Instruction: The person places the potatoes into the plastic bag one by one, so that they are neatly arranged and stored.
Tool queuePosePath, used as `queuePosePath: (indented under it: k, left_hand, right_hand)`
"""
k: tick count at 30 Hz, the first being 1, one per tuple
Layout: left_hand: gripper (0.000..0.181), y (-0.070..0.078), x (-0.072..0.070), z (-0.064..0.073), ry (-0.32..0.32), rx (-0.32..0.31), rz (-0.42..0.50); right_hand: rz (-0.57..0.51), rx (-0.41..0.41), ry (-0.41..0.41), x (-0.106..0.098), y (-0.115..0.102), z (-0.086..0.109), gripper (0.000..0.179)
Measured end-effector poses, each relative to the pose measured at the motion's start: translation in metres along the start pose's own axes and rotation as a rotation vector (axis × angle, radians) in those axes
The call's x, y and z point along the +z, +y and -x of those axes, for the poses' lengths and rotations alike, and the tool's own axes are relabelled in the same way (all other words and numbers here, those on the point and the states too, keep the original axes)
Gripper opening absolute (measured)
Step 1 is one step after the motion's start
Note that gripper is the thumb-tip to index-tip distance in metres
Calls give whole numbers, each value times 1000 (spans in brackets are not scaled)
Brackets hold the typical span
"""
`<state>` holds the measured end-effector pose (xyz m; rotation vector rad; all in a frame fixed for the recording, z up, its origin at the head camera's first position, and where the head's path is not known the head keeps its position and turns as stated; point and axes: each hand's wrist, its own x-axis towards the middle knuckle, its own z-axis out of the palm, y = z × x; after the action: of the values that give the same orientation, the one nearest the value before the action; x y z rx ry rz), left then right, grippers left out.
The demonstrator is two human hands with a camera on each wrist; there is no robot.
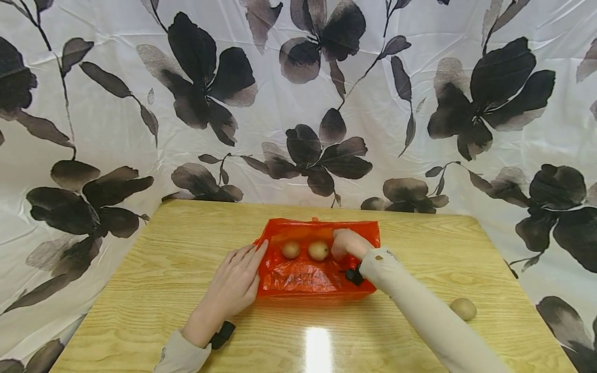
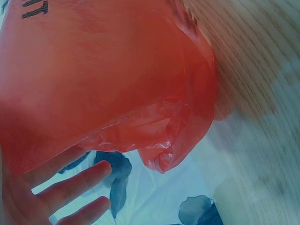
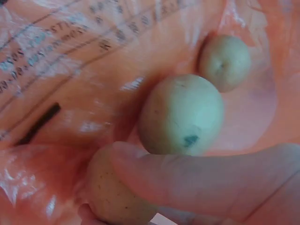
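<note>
A red plastic bag (image 1: 305, 282) lies with its mouth spread wide on the table. Two round, tan potatoes, a left one (image 1: 291, 250) and a right one (image 1: 319, 250), sit inside it. My right hand (image 1: 347, 244) reaches into the bag's right side and grips a third, speckled potato (image 3: 117, 187), thumb curled over it, close beside the other two. Along the bag's left side rests my left hand (image 1: 238, 282), fingers straight; in the left wrist view, the red film (image 2: 103, 70) partly hides one finger (image 2: 84, 176) row's upper end.
Another tan potato (image 1: 464, 309) lies on the wooden table (image 1: 186, 248) at the right, beside my right forearm. A white cloth with dark flowers (image 1: 322, 103) hangs behind the table's far edge. Small black devices are strapped at both wrists.
</note>
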<state>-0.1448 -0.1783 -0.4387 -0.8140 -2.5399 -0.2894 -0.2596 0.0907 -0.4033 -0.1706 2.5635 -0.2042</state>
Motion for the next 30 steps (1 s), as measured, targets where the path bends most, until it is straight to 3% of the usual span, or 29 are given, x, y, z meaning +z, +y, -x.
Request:
queuePosePath:
  k: [2, 6, 13, 24, 30]
  left_hand:
    - [58, 0, 0, 0, -1, 0, -1]
    - [58, 0, 0, 0, 0, 0, 2]
    - [59, -1, 0, 0, 1, -2, 4]
    - [60, -1, 0, 0, -2, -4, 7]
    - [60, 0, -1, 0, -4, -7, 6]
  right_hand:
    - [7, 2, -7, 3, 0, -1, 65]
    - [28, -8, 0, 7, 0, -1, 61]
    - [44, -12, 31, 9, 1, 2, 21]
    - [-17, -21, 81, 12, 0, 4, 29]
    - [-6, -34, 79, 6, -1, 9, 20]
